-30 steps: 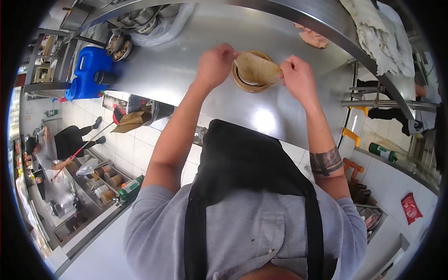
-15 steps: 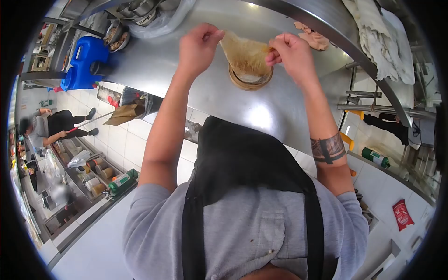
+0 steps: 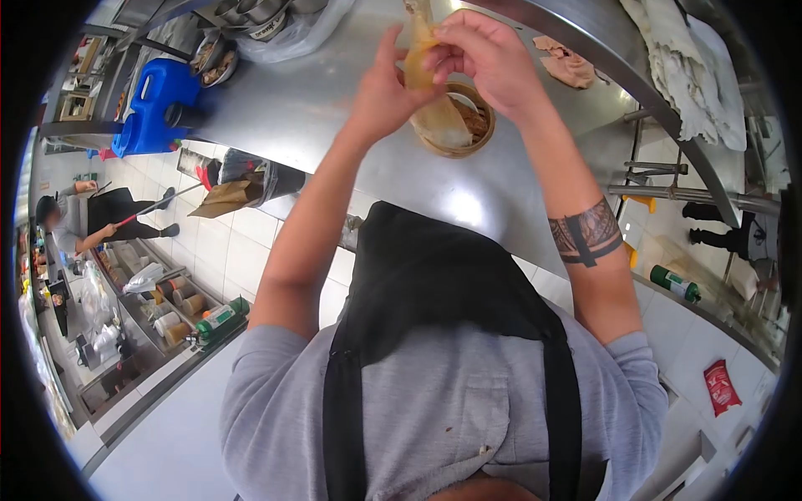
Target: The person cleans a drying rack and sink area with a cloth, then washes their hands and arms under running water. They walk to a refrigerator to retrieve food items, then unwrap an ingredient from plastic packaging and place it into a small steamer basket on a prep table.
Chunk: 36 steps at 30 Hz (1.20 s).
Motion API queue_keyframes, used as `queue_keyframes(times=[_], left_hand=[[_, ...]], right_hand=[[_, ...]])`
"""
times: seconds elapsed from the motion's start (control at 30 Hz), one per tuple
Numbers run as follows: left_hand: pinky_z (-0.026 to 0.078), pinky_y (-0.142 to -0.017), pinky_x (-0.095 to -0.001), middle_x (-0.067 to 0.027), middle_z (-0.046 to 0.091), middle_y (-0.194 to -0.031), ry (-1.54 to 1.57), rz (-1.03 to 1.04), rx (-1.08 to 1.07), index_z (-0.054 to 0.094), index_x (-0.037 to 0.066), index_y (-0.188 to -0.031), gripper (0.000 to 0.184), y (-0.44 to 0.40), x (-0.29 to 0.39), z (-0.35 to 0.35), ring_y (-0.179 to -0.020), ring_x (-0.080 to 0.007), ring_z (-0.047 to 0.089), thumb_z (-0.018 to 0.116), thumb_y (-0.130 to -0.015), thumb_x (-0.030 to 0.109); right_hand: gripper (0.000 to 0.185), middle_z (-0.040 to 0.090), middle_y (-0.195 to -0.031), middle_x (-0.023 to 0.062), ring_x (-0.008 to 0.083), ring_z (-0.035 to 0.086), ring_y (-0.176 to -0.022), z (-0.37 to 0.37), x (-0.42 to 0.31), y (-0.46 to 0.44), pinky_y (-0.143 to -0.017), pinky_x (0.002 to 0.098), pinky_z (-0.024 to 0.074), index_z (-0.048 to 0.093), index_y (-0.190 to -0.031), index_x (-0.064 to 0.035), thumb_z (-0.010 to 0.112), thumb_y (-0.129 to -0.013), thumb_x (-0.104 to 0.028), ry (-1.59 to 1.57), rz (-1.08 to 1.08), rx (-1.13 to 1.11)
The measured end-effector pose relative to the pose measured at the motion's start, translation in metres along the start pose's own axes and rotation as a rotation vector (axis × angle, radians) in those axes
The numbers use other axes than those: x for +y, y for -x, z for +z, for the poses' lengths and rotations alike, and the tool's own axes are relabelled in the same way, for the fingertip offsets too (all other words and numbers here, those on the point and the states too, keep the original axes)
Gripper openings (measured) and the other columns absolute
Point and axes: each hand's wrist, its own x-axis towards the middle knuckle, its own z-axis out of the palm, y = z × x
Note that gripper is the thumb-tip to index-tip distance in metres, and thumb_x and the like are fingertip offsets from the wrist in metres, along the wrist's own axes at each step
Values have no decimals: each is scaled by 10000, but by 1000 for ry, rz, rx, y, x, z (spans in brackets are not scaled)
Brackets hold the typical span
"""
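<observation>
A thin, translucent yellowish plastic bag hangs gathered between my hands, its top reaching the upper edge of the view. My right hand pinches the narrow part with bent fingers. Around the bag's other side curls my left hand, index finger pointing up and thumb lying against the plastic; its grip looks loose. The bag's wider lower end, pale inside, rests at the left of a round wooden-looking bowl. Brown chunky food shows within the bowl.
I stand at a steel counter. Pinkish raw meat lies at the right, below a shelf rail. At the left are a blue jug and metal bowls. Another person holds a long handle by the left-hand shelves.
The bag, stretched wide between both hands before, is now gathered into a narrow neck. My hands have come together and higher, and more of the food in the bowl shows.
</observation>
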Motion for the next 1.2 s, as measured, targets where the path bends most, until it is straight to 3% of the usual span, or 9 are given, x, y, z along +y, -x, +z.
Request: queue_keyframes(times=[0.07,0.1,0.17,0.3,0.67,0.9,1.0,1.07,1.2], left_hand=[[540,-850,-294,-103,712,-1093,110,-42,132,461,-10,-1425,604,-10,-41,8,-998,-148,661,753,-918,143],[543,-869,-300,-100,713,-1116,114,-104,170,496,-31,-1383,534,-11,-42,0,-1068,-165,664,726,-918,94],[539,-876,-307,-95,712,-1111,140,-129,275,517,-31,-1359,506,-7,-41,-24,-1057,-168,665,726,-914,92],[520,-914,-320,-88,702,-1123,89,-278,513,583,-18,-1290,413,21,-56,-93,-1040,-184,664,714,-909,72],[533,-821,-320,-78,683,-1095,425,-492,927,584,16,-1185,311,184,-193,-242,-957,-177,659,691,-893,11],[577,-864,-379,-141,658,-1180,467,-539,1163,531,-20,-1282,417,243,-306,-363,-1041,-268,682,667,-890,13],[581,-729,-369,-154,671,-1130,332,-492,1194,534,-20,-1247,417,232,-360,-426,-930,-246,698,727,-888,66],[488,-483,-359,-117,640,-898,370,-929,1006,549,23,-1196,456,241,-444,-467,-686,-238,656,812,-887,232],[485,-504,-321,-74,670,-769,590,-1013,583,675,-11,-968,201,256,-490,-475,-592,-171,618,733,-910,173]], right_hand=[[554,727,-1165,213,262,722,-1010,-11,14,-3,-961,407,556,648,-1357,-99,723,-917,-427,230,218,31],[554,727,-1165,213,262,722,-1010,-15,18,0,-961,407,556,648,-1357,-99,723,-917,-427,228,222,21],[182,715,-845,65,164,702,-827,-27,27,5,-754,332,576,709,-983,-41,696,-915,-209,918,-293,213],[229,731,-1023,96,291,642,-1002,-79,85,27,-908,393,527,730,-1037,-92,739,-823,-175,1317,77,71],[377,690,-1231,105,309,565,-1196,-34,128,54,-1058,408,436,735,-1158,-78,792,-794,-157,1354,-112,304],[271,675,-1116,64,199,608,-1094,27,171,83,-946,338,488,717,-1126,-57,769,-860,-57,1024,12,406],[274,681,-1147,67,191,613,-1096,106,201,72,-940,329,493,717,-1135,-54,760,-864,-55,1196,219,449],[301,690,-1160,145,297,632,-1126,160,222,70,-1025,410,473,718,-1139,-61,764,-843,-89,1365,73,348],[265,695,-1162,123,337,623,-1131,219,237,60,-992,426,481,740,-1081,-104,755,-818,-133,1484,28,342]])
